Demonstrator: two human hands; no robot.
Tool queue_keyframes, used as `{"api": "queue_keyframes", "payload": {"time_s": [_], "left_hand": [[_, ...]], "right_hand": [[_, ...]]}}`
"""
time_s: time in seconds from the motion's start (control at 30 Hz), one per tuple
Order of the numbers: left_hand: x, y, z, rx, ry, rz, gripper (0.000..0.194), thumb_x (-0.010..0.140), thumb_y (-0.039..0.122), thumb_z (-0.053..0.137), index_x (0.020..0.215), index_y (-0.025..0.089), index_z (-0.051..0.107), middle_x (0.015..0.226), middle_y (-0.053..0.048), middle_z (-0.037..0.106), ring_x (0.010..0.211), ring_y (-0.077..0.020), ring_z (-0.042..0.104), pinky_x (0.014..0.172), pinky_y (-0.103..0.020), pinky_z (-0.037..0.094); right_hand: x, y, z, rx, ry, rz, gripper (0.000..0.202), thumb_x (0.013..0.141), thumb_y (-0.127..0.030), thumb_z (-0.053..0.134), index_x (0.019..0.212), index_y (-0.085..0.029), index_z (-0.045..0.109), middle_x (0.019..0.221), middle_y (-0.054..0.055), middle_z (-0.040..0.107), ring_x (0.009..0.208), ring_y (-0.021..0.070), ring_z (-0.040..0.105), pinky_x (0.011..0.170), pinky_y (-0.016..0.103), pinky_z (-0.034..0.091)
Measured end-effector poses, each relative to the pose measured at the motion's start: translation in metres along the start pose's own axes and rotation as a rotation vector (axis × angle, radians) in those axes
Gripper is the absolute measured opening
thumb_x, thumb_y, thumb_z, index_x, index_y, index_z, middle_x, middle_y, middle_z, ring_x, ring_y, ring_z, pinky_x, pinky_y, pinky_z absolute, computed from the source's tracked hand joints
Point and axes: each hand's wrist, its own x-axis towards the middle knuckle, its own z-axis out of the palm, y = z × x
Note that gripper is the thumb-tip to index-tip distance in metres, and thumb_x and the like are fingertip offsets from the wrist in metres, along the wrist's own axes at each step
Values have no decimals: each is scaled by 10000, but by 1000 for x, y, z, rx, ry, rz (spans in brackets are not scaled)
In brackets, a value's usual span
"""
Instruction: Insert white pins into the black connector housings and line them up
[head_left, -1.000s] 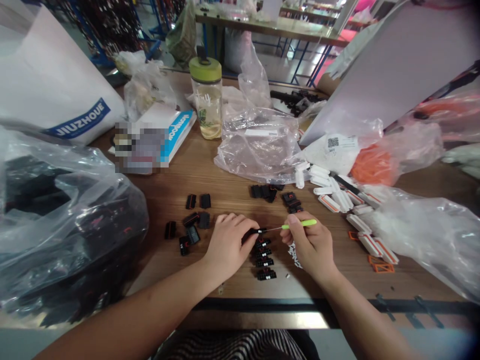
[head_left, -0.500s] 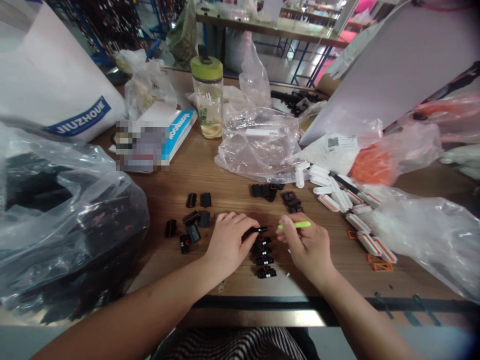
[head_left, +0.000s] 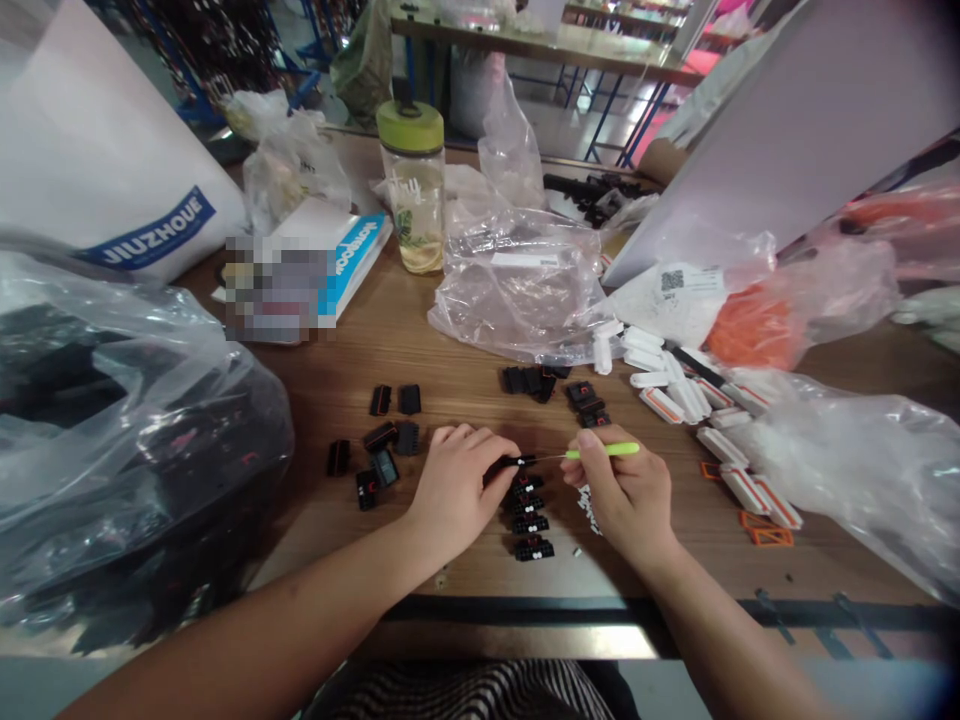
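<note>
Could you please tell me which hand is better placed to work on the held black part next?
Probably the right hand: it grips the green-handled tool, whose thin shaft points left toward the black part. The left hand is occupied holding that part.

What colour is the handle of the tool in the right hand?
Bright yellow-green handle, seen best in the head view.

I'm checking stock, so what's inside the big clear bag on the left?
Dark pieces with red bits show through the clear bag; its folds and glare blur their shapes, and anything deeper is hidden.
</note>
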Motion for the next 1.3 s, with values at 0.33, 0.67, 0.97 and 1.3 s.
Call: {"api": "queue_keyframes", "payload": {"time_s": [0.33, 0.67, 0.97, 1.3], "left_hand": [[1, 1, -1, 10, 0, 2, 79, 920, 206, 621, 989, 240, 642, 951, 6, 696, 887, -224, 573, 820, -396, 343], [1, 1, 0, 12, -6, -5, 86, 916, 201, 630, 991, 240, 646, 958, 0, 697, 897, -225, 570, 836, -402, 351], [0, 1, 0, 13, -1, -2, 75, 920, 211, 626, 989, 239, 639, 948, 2, 694, 886, -224, 570, 829, -406, 353], [0, 0, 0, 4, 0, -2, 77, 917, 215, 635, 989, 243, 640, 948, 5, 693, 882, -224, 568, 822, -405, 351]], "right_hand": [[-5, 4, 0, -62, -27, -16, 273, 971, -350, 532, 782, -191, 649, 659, 9, 686, 531, 124, 655, 536, 226, 533], [-6, -3, 0, 31, 23, 2, 295, 966, -348, 539, 750, -185, 656, 643, 5, 672, 504, 114, 638, 503, 214, 522], [-7, 2, 3, 22, 23, 2, 297, 970, -354, 533, 758, -184, 655, 653, 13, 676, 508, 115, 637, 510, 219, 523], [-7, 1, 3, -27, -18, 13, 303, 972, -369, 526, 761, -194, 654, 659, 11, 681, 517, 118, 642, 515, 219, 527]]}}
